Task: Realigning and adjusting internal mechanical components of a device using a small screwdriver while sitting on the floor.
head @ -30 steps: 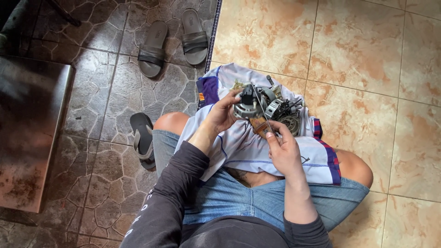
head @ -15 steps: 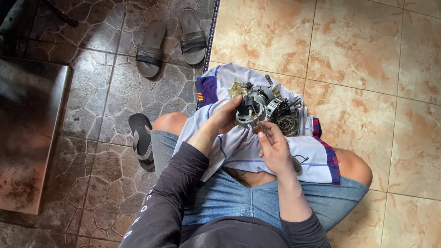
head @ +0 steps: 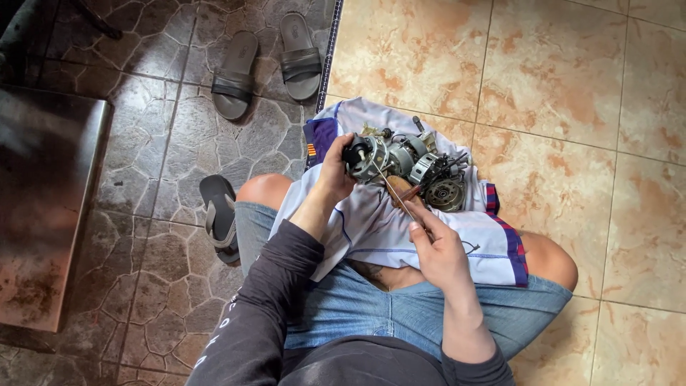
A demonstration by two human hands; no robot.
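Over tiled floor (head: 557, 78), left hand (head: 336, 175) grips motor (head: 371, 157).

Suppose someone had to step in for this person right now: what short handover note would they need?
Left hand: grips the grey metal motor assembly, held up over the lap.
Right hand: holds a thin metal screwdriver with a brown handle, its tip at the motor's body.
Things: a second round motor part with wires lies beside it on the white cloth with purple and red trim, spread over the knees.
Done: parts are already out and loose on the cloth.
Left: I cannot tell which screw is being worked, nor how far along it is.
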